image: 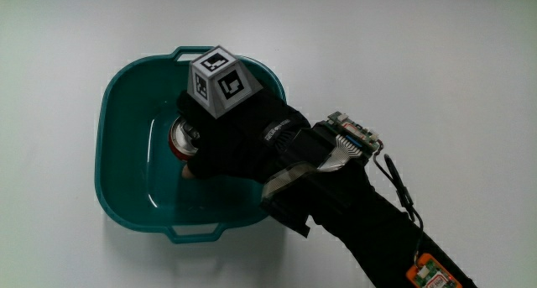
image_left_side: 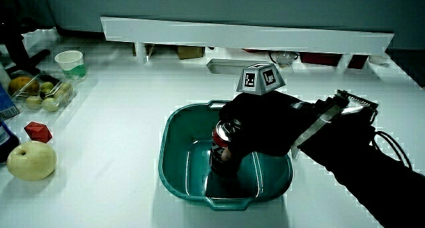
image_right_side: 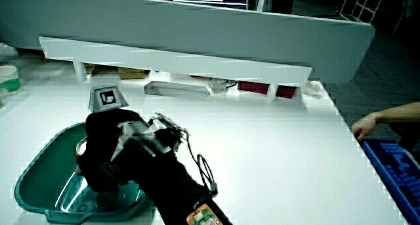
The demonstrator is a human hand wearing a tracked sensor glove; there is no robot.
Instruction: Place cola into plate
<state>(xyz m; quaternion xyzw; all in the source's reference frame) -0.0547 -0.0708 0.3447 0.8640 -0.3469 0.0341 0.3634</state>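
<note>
A teal plate [image: 116,91] with raised walls and two small handles lies on the white table. A red and black cola can [image_left_side: 222,148] stands upright in its hollow, and its silver top [image: 181,138] shows in the main view. The gloved hand [image: 197,154] reaches over the plate's rim nearest the forearm and is shut around the can's side. The patterned cube [image: 220,80] sits on the hand's back. In a side view the hand [image_right_side: 108,153] covers most of the can, and only the plate's rim [image_right_side: 36,182] shows clearly.
A yellow pear [image_left_side: 30,160], a small red block [image_left_side: 38,131], a clear box of fruit [image_left_side: 41,92] and a white cup [image_left_side: 70,60] sit near one table edge, away from the plate. A low white partition [image_left_side: 246,34] runs along the table farthest from the person.
</note>
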